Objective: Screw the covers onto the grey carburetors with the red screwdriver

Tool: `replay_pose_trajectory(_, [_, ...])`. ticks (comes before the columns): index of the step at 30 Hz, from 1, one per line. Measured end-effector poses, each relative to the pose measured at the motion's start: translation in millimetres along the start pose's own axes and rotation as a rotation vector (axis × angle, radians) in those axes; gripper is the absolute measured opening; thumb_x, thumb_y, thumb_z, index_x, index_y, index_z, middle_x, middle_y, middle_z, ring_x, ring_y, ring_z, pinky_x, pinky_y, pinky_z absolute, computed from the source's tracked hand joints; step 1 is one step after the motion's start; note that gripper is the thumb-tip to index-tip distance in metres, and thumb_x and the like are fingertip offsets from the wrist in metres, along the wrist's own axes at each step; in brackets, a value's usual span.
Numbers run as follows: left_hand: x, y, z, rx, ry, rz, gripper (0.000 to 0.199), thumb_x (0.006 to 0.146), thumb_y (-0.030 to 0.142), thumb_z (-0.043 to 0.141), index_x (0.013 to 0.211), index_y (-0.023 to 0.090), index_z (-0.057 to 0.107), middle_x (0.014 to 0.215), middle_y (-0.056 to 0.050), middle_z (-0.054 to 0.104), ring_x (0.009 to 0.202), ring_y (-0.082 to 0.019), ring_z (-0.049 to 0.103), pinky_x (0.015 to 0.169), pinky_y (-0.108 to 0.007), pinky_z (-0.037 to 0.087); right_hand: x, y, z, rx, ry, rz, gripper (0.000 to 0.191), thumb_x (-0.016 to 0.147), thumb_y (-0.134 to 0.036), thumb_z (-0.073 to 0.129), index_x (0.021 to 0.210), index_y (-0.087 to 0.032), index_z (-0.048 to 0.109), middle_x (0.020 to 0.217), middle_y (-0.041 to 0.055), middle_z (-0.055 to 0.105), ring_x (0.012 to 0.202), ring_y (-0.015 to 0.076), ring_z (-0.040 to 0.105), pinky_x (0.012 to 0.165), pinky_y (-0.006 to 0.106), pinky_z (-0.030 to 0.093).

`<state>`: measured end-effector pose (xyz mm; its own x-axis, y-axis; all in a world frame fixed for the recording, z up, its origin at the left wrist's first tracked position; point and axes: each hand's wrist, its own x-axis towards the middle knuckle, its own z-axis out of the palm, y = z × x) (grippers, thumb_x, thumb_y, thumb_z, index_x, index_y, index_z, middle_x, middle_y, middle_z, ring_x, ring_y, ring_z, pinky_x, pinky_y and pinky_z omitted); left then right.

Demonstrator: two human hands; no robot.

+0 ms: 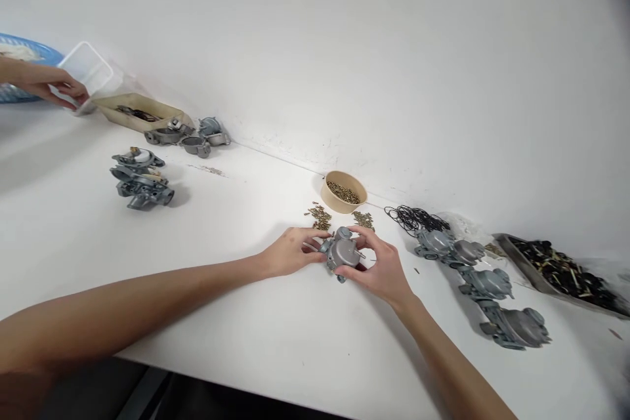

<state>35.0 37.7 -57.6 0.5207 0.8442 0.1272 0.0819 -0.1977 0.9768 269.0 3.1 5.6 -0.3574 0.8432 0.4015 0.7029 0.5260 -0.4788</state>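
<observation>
A grey metal carburetor (343,254) is held between both hands over the white table (236,335). My left hand (294,251) grips its left side with thumb and fingers. On the other side, my right hand (381,264) wraps round it, thumb low and index finger at the top. Just behind it lie a pile of small brass parts (320,217) and a second pile of small brass pieces (363,220). A round tan bowl (344,205) holding many brass parts stands behind the piles.
Assembled carburetors (522,328) line the right side, near black rubber rings (416,218) and a metal tray (524,266) of black parts. At left are stacked carburetor bodies (142,184), metal bowls (195,146), a beige tray (111,111) and another person's hand (62,86).
</observation>
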Motion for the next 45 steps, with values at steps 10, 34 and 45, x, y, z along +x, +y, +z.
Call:
replay_pose_trajectory(10, [2.6, -0.9, -2.6, -0.02, -0.04, 0.034, 0.039, 0.094, 0.027, 0.062, 0.131, 0.022, 0.071, 0.124, -0.007, 0.076, 0.113, -0.024, 0.073, 0.101, -0.038, 0.058, -11.0, 11.5, 1.6, -0.095, 0.136, -0.149, 0.027, 0.096, -0.036, 0.064, 0.118, -0.02, 0.063, 0.059, -0.0067, 0.057, 0.05, 0.0109, 0.057, 0.06, 0.023, 0.05])
replay_pose_trajectory(34, [18.9, -17.1, -41.1, 1.081, 0.156, 0.271, 0.032, 0.107, 0.026, 0.045, 0.117, 0.025, 0.075, 0.127, -0.004, 0.075, 0.117, -0.027, 0.065, 0.095, -0.041, 0.049, -11.0, 6.1, 5.8, -0.092, 0.235, -0.164, 0.024, 0.101, -0.032, 0.055, 0.111, -0.017, 0.073, 0.057, -0.0035, 0.063, 0.046, 0.0086, 0.053, 0.051, 0.02, 0.046])
replay_pose_trajectory(45, [19.9, -23.2, -58.2, 0.944, 0.248, 0.263, 0.031, 0.1, 0.023, 0.05, 0.091, 0.02, 0.079, 0.1, -0.008, 0.081, 0.088, -0.023, 0.073, 0.081, -0.033, 0.057, -8.8, 14.0, -9.0, -0.152, 0.283, -0.207, 0.028, 0.101, -0.03, 0.053, 0.111, -0.017, 0.075, 0.059, -0.0014, 0.07, 0.045, 0.0089, 0.056, 0.049, 0.022, 0.042])
